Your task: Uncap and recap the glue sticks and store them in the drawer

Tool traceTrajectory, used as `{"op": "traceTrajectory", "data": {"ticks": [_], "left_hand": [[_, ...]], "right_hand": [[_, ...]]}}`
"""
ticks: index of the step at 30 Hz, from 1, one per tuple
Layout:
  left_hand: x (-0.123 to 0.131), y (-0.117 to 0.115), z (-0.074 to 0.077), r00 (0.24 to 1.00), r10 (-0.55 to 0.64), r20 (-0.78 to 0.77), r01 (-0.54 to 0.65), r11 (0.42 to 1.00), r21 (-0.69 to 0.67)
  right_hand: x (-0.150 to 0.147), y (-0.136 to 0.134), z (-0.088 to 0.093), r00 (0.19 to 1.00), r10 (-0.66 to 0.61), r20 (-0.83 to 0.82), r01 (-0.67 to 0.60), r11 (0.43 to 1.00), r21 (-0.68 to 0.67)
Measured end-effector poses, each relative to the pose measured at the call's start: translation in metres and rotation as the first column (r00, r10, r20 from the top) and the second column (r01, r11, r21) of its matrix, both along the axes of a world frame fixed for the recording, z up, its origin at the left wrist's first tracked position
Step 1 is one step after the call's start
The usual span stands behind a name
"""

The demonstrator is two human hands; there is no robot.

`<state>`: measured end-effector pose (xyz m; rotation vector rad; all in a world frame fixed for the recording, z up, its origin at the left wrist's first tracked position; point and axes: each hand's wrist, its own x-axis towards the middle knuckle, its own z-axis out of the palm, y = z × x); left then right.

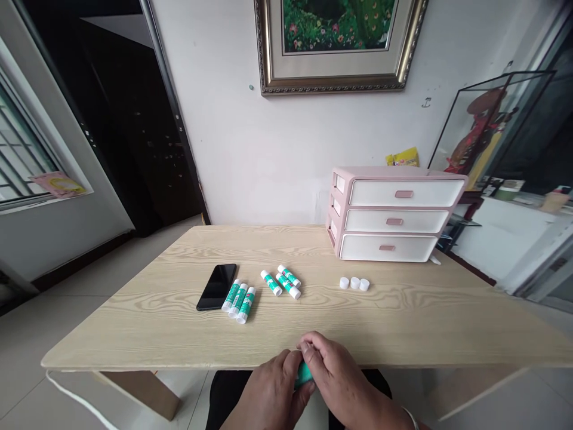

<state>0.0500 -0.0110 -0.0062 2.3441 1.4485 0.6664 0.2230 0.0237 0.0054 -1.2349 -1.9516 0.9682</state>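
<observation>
At the table's front edge, my left hand (276, 382) is wrapped round a green glue stick (303, 375), mostly hidden by the fingers. My right hand (333, 373) closes over the upper end of the same stick with thumb and fingertips pinched together; whether a cap is under them cannot be seen. Beyond the hands, three green-and-white glue sticks (239, 302) lie side by side on the left. Three more glue sticks (271, 283) lie loosely in the middle. To the right stand three small white caps (355, 283), two of them touching.
A black phone (217, 288) lies left of the nearer glue sticks, against them. At the back right of the wooden table (156, 334) stands a pink-and-white drawer unit (398, 221) with a yellow packet (404, 157) behind its top. A framed picture (333, 85) hangs on the wall.
</observation>
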Motion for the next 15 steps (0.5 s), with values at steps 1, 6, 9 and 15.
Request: {"op": "traceTrajectory", "data": {"ticks": [1,6,9,15], "left_hand": [[0.001,-0.001,-0.001,1.000,-0.013,0.017,0.013,1.000,-0.005],[0.004,-0.001,-0.013,0.970,-0.148,0.194,0.172,0.979,-0.110],[-0.004,-0.001,-0.027,0.931,-0.221,0.290,0.299,0.917,-0.263],[-0.041,-0.006,-0.032,0.935,0.129,0.331,-0.011,0.941,-0.338]], "right_hand": [[0.000,-0.002,-0.003,1.000,-0.007,-0.020,0.007,1.000,-0.009],[0.005,-0.012,-0.017,0.998,0.024,-0.066,-0.028,0.998,-0.063],[0.025,-0.002,-0.018,0.994,-0.059,-0.093,0.060,0.998,0.002],[0.102,0.051,0.018,0.822,-0.558,-0.116,0.570,0.797,0.199]]}}
